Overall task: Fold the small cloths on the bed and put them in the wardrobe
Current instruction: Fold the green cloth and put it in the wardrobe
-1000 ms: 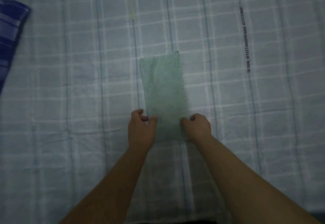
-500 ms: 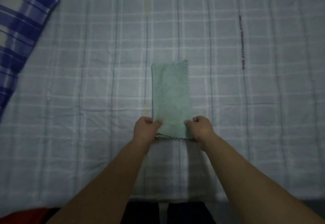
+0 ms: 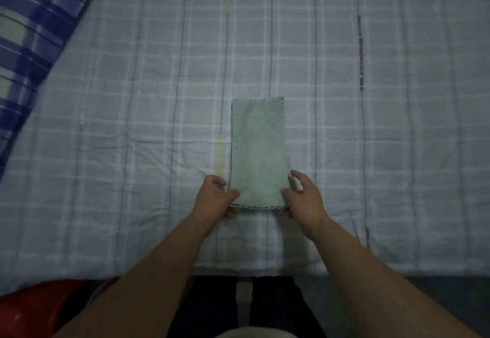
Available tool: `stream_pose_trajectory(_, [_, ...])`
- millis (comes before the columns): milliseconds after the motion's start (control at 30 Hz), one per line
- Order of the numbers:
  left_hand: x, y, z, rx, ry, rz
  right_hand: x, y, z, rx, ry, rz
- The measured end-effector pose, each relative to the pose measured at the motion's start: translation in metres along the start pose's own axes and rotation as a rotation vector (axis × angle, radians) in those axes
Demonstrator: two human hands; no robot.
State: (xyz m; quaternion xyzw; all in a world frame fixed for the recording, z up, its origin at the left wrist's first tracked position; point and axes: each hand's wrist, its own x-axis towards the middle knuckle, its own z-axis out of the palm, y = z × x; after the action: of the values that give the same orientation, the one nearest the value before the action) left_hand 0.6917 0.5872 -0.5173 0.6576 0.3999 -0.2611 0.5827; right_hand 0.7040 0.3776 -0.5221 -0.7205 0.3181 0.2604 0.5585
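Dim and bluish, soft and faintly grainy, palest on the bed (image 3: 344, 139) around the green cloth (image 3: 258, 152), darkest well below it, with check lines bowed by wide-angle distortion far either side.

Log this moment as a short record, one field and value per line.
cloth: green, folded into a long strip, lying flat on the bed
left hand: pinches the cloth's near left corner, thumb on top
right hand: thumb at the near right corner, fingers loosely spread; grip unclear
bed: pale, checked
pillow: blue check, far left
red object: lower left, off the bed; cannot tell what it is
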Motion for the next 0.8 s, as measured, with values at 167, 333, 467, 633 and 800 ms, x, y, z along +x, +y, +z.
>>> stream_pose_trajectory(167, [-0.008, 0.014, -0.014, 0.061, -0.116, 0.177, -0.009, -0.024, -0.003, 0.025, 0.044, -0.083])
stream_pose_trajectory(333, [0.009, 0.047, -0.021, 0.017, -0.126, 0.098, 0.003, -0.057, -0.006, 0.147, -0.015, 0.049])
stream_pose_trajectory(467, [0.025, 0.065, -0.029, 0.102, -0.238, 0.232, 0.016, -0.076, -0.01, 0.067, -0.112, -0.022])
stream_pose_trajectory(633, [0.052, 0.095, -0.026, 0.257, -0.147, 0.339, 0.039, -0.101, -0.009, -0.013, -0.083, -0.11])
stream_pose_trajectory(800, [0.082, 0.118, -0.014, 0.384, -0.029, 0.408, 0.077, -0.12, 0.002, -0.11, 0.044, -0.166])
